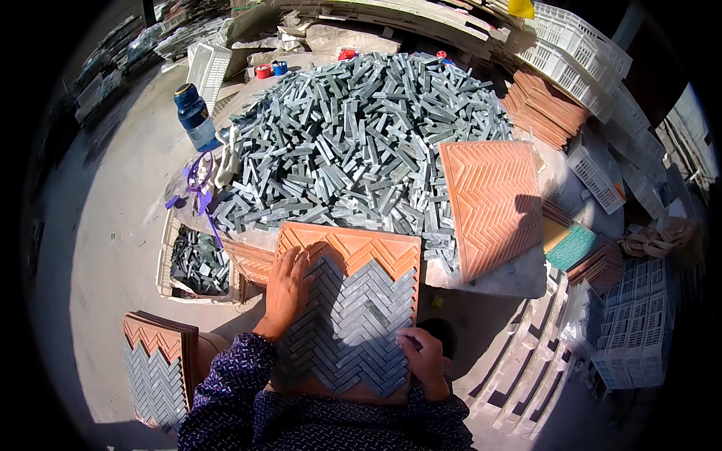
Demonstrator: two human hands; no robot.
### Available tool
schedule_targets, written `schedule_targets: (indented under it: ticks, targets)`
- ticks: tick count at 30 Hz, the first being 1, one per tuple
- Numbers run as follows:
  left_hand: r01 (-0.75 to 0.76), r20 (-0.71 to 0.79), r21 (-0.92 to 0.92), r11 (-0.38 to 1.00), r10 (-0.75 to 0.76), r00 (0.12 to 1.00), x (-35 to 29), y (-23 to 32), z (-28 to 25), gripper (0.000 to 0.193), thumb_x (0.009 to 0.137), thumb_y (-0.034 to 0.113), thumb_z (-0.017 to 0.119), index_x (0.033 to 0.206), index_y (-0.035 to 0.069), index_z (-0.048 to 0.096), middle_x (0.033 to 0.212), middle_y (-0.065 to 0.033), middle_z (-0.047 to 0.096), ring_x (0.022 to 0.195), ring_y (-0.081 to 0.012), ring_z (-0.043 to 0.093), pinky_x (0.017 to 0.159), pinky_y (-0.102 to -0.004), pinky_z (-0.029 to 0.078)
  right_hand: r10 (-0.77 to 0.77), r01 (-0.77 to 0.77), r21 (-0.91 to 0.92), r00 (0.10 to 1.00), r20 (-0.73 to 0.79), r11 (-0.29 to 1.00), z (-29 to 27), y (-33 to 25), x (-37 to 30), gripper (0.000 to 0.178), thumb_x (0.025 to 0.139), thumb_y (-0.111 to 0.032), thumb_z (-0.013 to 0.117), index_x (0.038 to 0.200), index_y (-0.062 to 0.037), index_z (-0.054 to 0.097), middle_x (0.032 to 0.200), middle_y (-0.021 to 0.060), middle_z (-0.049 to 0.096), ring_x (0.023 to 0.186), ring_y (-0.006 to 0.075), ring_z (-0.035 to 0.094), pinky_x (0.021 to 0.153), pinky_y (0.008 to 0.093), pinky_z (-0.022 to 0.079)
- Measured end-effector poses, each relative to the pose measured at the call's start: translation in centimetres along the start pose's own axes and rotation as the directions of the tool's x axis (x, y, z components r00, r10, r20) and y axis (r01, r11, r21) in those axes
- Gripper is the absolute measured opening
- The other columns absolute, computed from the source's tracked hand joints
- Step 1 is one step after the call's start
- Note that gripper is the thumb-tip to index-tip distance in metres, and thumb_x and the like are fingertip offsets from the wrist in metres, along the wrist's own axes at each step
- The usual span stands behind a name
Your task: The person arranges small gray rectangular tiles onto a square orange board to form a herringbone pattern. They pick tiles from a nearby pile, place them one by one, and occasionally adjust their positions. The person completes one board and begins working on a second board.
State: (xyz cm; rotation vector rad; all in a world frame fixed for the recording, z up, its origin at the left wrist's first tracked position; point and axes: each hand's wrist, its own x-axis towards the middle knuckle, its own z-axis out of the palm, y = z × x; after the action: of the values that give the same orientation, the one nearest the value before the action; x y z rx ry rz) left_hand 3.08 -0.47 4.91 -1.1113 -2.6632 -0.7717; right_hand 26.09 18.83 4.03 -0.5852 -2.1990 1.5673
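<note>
One orange tray (347, 250) (zigzag-ribbed), grey herringbone strips (347, 325).

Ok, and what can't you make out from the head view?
All in the head view:
- Right hand: what it holds, if anything, hidden by its own curled fingers.
- Left hand: its palm, hidden by its back.
- Tray: its underside, facing away.
- Table: its middle, buried under the pile.
</note>
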Motion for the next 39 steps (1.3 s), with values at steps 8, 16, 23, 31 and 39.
schedule_targets:
  ticks: [8, 16, 23, 31, 39]
  targets:
    - [-0.026, 0.294, 0.086, 0.996, 0.000, 0.956, -3.3, 2.7, 1.0, 0.085, 0.082, 0.049, 0.057, 0.143, 0.000, 0.024, 0.150, -0.0187, 0.023, 0.139, -0.0327, 0.021, 0.113, -0.0473, 0.014, -0.026, 0.026, -0.004, 1.000, 0.004, 1.000, 0.2, 0.2, -0.3, 0.012, 0.082, -0.005, 0.066, 0.092, 0.0013, 0.066, 0.082, 0.0108, 0.067, 0.072, 0.0155, 0.064, 0.066, 0.0262, 0.050]
    - [-0.143, 0.272, 0.098, 0.985, 0.111, 0.956, -4.1, 3.2, 2.1, 0.090, 0.081, 0.065, 0.043, 0.142, 0.000, 0.028, 0.147, -0.0176, 0.029, 0.137, -0.0310, 0.027, 0.111, -0.0508, 0.018, -0.058, 0.058, -0.095, 0.998, 0.002, 0.994, 1.0, 0.3, 0.2, 0.012, 0.083, -0.009, 0.064, 0.091, -0.0006, 0.066, 0.082, 0.0147, 0.066, 0.073, 0.0249, 0.066, 0.064, 0.0305, 0.050]
    - [-0.099, 0.190, 0.090, 0.991, 0.081, 0.978, -1.6, 2.2, 1.4, 0.091, 0.082, 0.061, 0.048, 0.143, -0.001, 0.023, 0.149, -0.0170, 0.025, 0.139, -0.0317, 0.022, 0.110, -0.0530, 0.015, -0.084, 0.082, -0.149, 0.996, -0.008, 0.985, 0.7, 0.6, 0.0, 0.012, 0.083, -0.010, 0.063, 0.091, -0.0013, 0.066, 0.083, 0.0140, 0.066, 0.073, 0.0254, 0.065, 0.064, 0.0313, 0.050]
    - [-0.219, 0.178, 0.106, 0.970, 0.198, 0.964, -1.0, 0.8, 2.4, 0.091, 0.082, 0.066, 0.042, 0.142, -0.001, 0.027, 0.147, -0.0171, 0.030, 0.136, -0.0306, 0.027, 0.111, -0.0491, 0.017, -0.064, 0.057, -0.186, 0.997, -0.030, 0.981, 1.4, 1.0, 0.4, 0.011, 0.083, -0.010, 0.064, 0.091, -0.0025, 0.067, 0.082, 0.0134, 0.066, 0.071, 0.0260, 0.065, 0.063, 0.0316, 0.050]
    - [-0.079, -0.164, 0.045, 0.996, 0.085, 0.983, 8.8, -6.1, 1.7, 0.037, 0.079, 0.021, 0.060, 0.110, 0.003, 0.057, 0.110, -0.0127, 0.057, 0.103, -0.0300, 0.053, 0.088, -0.0406, 0.043, -0.103, 0.083, -0.209, 0.991, -0.085, 0.974, 1.2, 1.5, 0.0, 0.012, 0.083, -0.012, 0.064, 0.089, -0.0012, 0.066, 0.080, 0.0148, 0.065, 0.070, 0.0273, 0.065, 0.063, 0.0326, 0.050]
